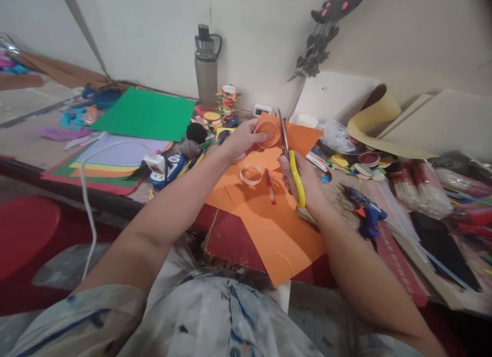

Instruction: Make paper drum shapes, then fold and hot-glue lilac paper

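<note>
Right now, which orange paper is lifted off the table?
The orange piece in the left hand, beside the yellow-handled scissors; the other orange sheets lie below it, unheld.

A loose, pale grey-white shirt (200, 316) is showing dark blue streaks and blotches down its front; the short left sleeve (115, 305) is carrying a long blue streak, the right sleeve (384, 345) is looking similarly pale.
</note>
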Tool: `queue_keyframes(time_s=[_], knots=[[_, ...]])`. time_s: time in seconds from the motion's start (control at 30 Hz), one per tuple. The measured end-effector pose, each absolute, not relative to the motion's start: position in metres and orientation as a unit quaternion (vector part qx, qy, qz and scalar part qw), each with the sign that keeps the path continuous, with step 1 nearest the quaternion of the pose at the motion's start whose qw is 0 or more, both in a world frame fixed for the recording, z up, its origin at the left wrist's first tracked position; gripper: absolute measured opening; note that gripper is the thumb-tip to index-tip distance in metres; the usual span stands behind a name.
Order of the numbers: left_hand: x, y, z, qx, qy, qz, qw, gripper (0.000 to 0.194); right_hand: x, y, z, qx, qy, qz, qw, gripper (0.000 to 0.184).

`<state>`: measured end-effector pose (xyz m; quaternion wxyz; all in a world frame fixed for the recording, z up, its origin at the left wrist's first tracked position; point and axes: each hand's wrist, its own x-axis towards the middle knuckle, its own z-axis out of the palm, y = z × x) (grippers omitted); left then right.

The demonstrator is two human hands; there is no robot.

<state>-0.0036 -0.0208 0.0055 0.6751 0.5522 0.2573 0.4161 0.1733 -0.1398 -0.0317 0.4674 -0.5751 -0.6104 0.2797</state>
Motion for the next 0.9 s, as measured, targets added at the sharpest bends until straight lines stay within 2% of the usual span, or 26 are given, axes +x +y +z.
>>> queue_keyframes(time_s=[0.73,0.9], knots=[[-0.020,-0.005,0.007,0.580,0.252,0.385,0.673,0.024,0.168,-0.146,-0.025,-0.587,-0.632,0.248,0.440,0.074],[-0.003,-0.013,0.003,0.474,0.285,0.460,0.695,0.017,0.168,-0.145,-0.026,-0.590,-0.635,0.239,0.437,0.072]])
